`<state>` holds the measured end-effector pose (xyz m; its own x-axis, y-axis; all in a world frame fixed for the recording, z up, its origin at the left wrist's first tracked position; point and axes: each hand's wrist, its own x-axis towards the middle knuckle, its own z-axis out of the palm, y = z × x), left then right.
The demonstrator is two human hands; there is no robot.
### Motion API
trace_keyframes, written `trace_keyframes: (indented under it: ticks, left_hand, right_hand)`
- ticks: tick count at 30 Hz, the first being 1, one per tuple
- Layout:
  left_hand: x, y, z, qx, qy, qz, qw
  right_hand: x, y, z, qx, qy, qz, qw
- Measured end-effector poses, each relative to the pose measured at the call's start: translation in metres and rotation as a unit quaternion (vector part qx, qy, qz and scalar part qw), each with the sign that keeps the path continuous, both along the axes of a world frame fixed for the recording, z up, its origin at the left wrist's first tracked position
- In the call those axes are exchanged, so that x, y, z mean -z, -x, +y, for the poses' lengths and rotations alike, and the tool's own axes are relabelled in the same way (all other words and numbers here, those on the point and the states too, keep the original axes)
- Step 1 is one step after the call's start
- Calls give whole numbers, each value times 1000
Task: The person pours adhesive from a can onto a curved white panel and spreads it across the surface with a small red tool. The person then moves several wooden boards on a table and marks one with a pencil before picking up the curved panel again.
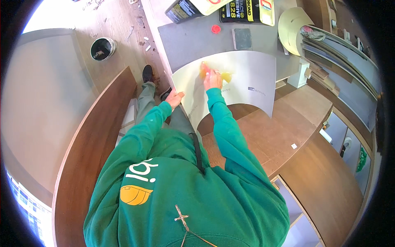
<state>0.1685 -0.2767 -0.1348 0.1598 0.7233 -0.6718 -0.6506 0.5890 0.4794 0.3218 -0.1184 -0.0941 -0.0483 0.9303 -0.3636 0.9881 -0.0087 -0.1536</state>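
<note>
A curved white laminate sheet (255, 76) with printed marks arches over the work surface in front of me. At its left edge my left hand (175, 99) is closed, fingers gripping the edge. My right hand (213, 78) is closed on an orange-red spreader (203, 68) pressed against the sheet's face. Just right of those fingers lies a wet yellow patch of glue (226, 77). Part of the spreader is hidden by the hand.
Beyond the sheet are a red cap (216, 29), a dark square block (242, 39) and black-and-yellow cans (242, 11). A bucket (103, 49) stands on the floor to the left. Stacked panels (341, 61) lean at the right; a brown wooden panel (92, 164) rises at my left.
</note>
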Motion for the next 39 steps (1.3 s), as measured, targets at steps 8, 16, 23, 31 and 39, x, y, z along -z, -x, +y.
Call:
trace_keyframes:
  ticks: [8,16,23,31,39]
  left_hand:
    - [-2,5,4,15,-24,5,1000]
    - [3,5,5,13,2,-3,1000]
    - [7,9,3,7,-73,-28,997]
    - [9,9,5,29,-88,-10,996]
    - [6,8,7,22,-86,-18,996]
  right_hand:
    - [12,1,14,-2,-85,-10,996]
    - [-6,32,-14,-58,-41,29,997]
    - [-17,17,-32,-93,-67,111,987]
    - [-2,38,-26,-30,-4,41,999]
    - [-2,37,-2,22,-48,47,998]
